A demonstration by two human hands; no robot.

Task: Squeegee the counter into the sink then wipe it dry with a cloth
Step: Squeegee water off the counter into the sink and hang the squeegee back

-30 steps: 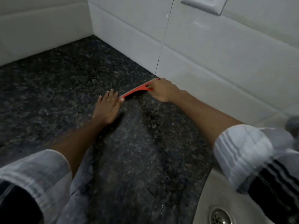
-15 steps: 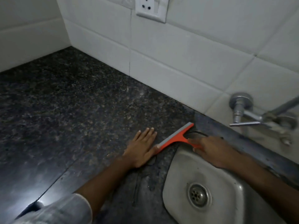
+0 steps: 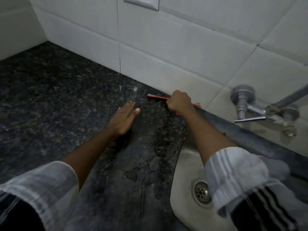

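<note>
The right hand (image 3: 179, 102) is closed in a fist around the handle of the orange squeegee (image 3: 156, 97). The hand hides most of the handle. The squeegee sits at the back edge of the counter (image 3: 50, 100), right where the dark stone meets the white tiled wall (image 3: 166, 55). Its long blade lies along that edge and sticks out past the hand on both sides.

The left hand (image 3: 124, 118) is open and flat, with the fingers together. It holds nothing. It lies palm down on or just above the counter, near the squeegee but not touching it.

The counter is dark and speckled. Small pools of water (image 3: 141, 170) shine on it between the two arms, close to the sink.

The sink (image 3: 185, 172) is set into the counter at the right side. Its round drain (image 3: 202, 192) shows beside the right sleeve (image 3: 236, 174). A metal tap (image 3: 246, 105) is fixed to the wall above the sink. A white switch plate (image 3: 141, 2) is high up on the wall.
</note>
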